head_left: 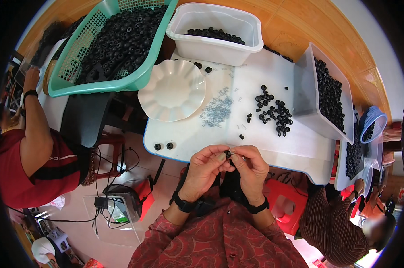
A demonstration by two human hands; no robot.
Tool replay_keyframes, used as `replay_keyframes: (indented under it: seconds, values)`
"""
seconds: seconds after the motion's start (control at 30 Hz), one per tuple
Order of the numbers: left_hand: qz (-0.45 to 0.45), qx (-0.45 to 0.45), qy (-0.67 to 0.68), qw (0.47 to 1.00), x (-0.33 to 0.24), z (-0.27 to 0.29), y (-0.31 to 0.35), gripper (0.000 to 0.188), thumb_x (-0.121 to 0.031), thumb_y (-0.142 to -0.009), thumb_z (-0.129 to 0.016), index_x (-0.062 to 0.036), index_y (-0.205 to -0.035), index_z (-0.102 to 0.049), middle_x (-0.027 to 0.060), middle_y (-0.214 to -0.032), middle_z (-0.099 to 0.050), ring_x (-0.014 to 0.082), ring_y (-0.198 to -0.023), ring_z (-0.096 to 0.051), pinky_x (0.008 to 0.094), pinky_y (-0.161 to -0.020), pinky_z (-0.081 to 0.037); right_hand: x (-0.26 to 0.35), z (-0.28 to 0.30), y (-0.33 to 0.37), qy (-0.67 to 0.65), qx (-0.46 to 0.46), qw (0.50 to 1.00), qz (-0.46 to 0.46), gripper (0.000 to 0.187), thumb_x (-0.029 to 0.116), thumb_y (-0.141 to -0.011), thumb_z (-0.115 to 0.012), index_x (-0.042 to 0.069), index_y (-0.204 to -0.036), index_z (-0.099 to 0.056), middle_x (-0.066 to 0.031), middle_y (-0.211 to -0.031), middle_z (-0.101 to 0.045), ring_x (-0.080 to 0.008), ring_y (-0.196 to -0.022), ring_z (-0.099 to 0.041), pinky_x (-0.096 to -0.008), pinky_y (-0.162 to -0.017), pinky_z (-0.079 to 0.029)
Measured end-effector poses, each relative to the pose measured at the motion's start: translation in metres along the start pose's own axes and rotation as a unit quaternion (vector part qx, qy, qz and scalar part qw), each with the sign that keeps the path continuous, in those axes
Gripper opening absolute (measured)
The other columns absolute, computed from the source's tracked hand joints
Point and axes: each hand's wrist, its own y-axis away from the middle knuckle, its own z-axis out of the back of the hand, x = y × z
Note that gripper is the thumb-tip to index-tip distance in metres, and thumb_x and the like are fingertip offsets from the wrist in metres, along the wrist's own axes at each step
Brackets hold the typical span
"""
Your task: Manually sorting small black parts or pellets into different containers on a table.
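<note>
Just past the table's near edge, my left hand [203, 173] pinches a small black round part [228, 154] between thumb and fingertips. My right hand [252, 173] is closed against the same spot, its thumb and index finger meeting the part. Whatever lies between the right fingertips is too small to make out. On the white table [188, 138] ahead is a loose spread of thin metal wire pieces [217, 109]. To their right sits a cluster of small black parts [277, 114]. Two black round parts [163, 146] rest near the left front edge.
A white scalloped plate [172, 90] lies at the left. Behind stand a green basket [117, 85] and a white tub [215, 51], both with black parts. A clear bin [309, 107] of black parts is at the right, near a red stool [285, 203]. Other people sit on both sides.
</note>
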Motion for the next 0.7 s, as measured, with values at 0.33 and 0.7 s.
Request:
replay_keyframes:
  seconds: [0.33,0.7]
  values:
    - [-0.051,-0.015,-0.088,0.995,-0.0007,-0.0035,0.0007,0.022,-0.001,-0.096,-0.056,0.0045,-0.117,-0.060,0.0094,-0.100,-0.067,0.0138,-0.086,-0.067,0.0289,-0.081,-0.058,0.0055,-0.0006,-0.0016,0.063,0.009,0.998,0.026,0.019,-0.006,-0.087,-0.065,-0.001,-0.106,-0.067,-0.0098,-0.100,-0.061,-0.0124,-0.082,-0.063,-0.0215,-0.070,-0.054]
    - [-0.053,-0.010,-0.098,0.994,-0.0030,-0.0042,-0.0003,0.023,-0.001,-0.097,-0.055,0.0046,-0.118,-0.060,0.0101,-0.103,-0.067,0.0136,-0.087,-0.066,0.0287,-0.082,-0.057,0.0058,-0.0020,-0.0038,0.088,0.007,0.995,0.042,0.021,-0.006,-0.085,-0.068,-0.001,-0.105,-0.068,-0.0104,-0.096,-0.064,-0.0141,-0.081,-0.065,-0.0239,-0.070,-0.055]
